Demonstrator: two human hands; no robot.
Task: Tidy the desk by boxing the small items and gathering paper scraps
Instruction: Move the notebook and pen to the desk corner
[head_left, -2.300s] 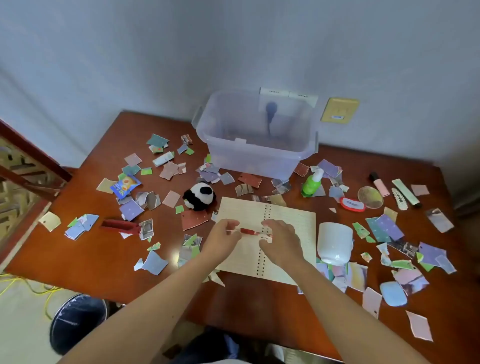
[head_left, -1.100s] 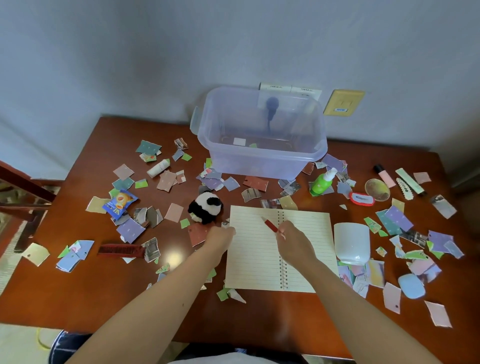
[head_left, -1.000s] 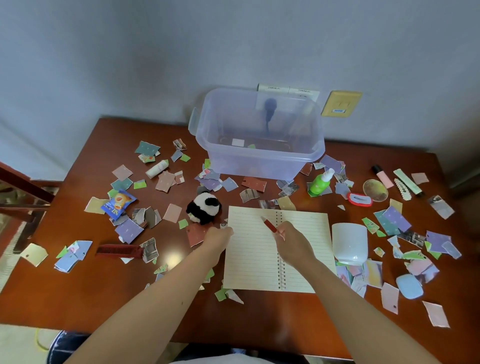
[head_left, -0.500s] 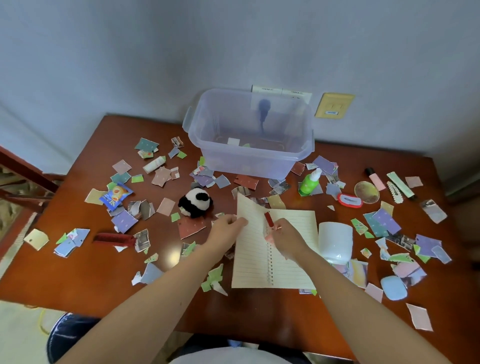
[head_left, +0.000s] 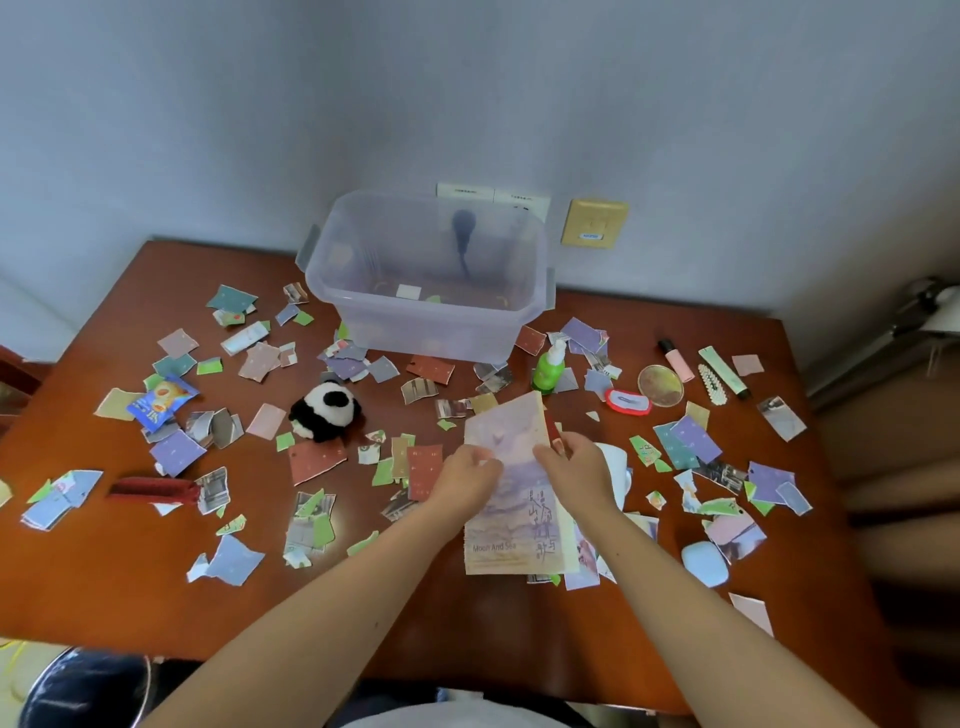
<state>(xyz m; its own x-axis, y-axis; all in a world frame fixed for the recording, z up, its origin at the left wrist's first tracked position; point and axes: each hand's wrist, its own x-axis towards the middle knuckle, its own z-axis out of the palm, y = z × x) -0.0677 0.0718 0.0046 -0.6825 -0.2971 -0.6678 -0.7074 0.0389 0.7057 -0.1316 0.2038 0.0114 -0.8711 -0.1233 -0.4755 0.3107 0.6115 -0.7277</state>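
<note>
Most work looks undone: paper scraps (head_left: 317, 460) litter the desk (head_left: 130, 582) edge to edge; the panda (head_left: 324, 410) and green bottle (head_left: 548, 369) sit outside the box (head_left: 431, 327) at the far edge; left hand (head_left: 467, 480) and right hand (head_left: 576, 470) both grip the closed notebook (head_left: 511, 525) mid-desk.

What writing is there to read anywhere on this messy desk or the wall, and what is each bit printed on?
"Moon And Sea": on the cover of the notebook, near its bottom edge.
Chinese characters run down the same cover: too blurred to read.
Blue snack packet: print too blurred to read.
Yellow wall plate: small blue label, unreadable.
White wall sockets: tiny print, unreadable.
</note>
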